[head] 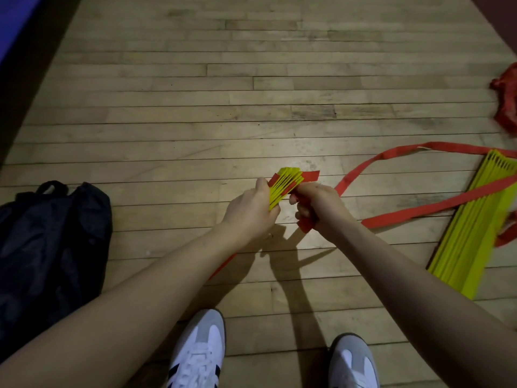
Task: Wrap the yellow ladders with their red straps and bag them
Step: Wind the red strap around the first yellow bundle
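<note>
I take the wooden floor (195, 79) as my landmark. On it, far left of my hands, slumps the dark bag (47, 242), soft and collapsed, so I judge its mouth will need holding apart for bagging. On the floor to the right lies a second yellow ladder (472, 231), its rungs stacked flat, with a loose red strap (391, 161) looping across the boards from it toward my hands. A red bunched thing (506, 99) sits at the right edge; I cannot tell what it is.

Above the floor, in front of my shoes (195, 351), I hold the gathered ladder bundle (285, 183). My left hand (249, 211) has its fingers curled round the bundle's near end, gripping it. My right hand (316, 205) is closed round the red strap end (306, 226) just beside the bundle.

I judge the rungs light, thin and stiff, likely to fan apart or slide against each other, so the grip belongs across the whole stack. The strap looks limp and flat and will need tension to wrap snugly.
</note>
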Demonstrator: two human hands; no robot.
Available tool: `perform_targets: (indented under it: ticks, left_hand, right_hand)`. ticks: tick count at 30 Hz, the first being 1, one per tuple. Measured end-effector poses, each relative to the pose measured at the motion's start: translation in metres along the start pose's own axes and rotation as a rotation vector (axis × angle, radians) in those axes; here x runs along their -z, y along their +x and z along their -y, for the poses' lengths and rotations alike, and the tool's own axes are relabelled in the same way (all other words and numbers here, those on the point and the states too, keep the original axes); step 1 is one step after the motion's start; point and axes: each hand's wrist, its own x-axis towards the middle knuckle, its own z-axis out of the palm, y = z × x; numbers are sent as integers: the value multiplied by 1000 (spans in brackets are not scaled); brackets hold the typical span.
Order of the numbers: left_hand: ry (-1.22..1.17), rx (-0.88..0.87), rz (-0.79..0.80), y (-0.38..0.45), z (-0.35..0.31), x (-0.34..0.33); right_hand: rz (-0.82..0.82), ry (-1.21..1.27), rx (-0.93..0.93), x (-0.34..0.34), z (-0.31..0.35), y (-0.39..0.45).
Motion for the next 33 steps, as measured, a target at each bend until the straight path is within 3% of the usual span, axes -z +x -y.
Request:
perform_targets:
  ticks: [4,8,14,17,20,24,27,31,33]
  left_hand:
    - [125,11,-52,-2,-4,-4]
    - [113,-3,-28,-6,-5,-4]
    - [-248,-86,173,7,15,17]
    - [-555,4,317,14,28,17]
    - [-715,85,496,11,28,11]
    - [-912,28,491,6,20,7]
    - [-730,11,335,8,17,4]
    - [-201,-21,66,2,12,-1]
    - [-55,-35,-11,1,9,-3]
  right_hand:
    - [86,-57,43,-2,4,-2]
    - [-1,-163,128,-6,3,2]
    - [-35,-8,76,1,-1,5]
    - [24,50,67,3,-1,5]
    - [66,49,74,7,0,5]
    - [84,41,67,12,-1,5]
    - [125,-67,88,15,1,5]
    - [135,-128,35,18,1,6]
    - [174,-163,21,19,-1,7]
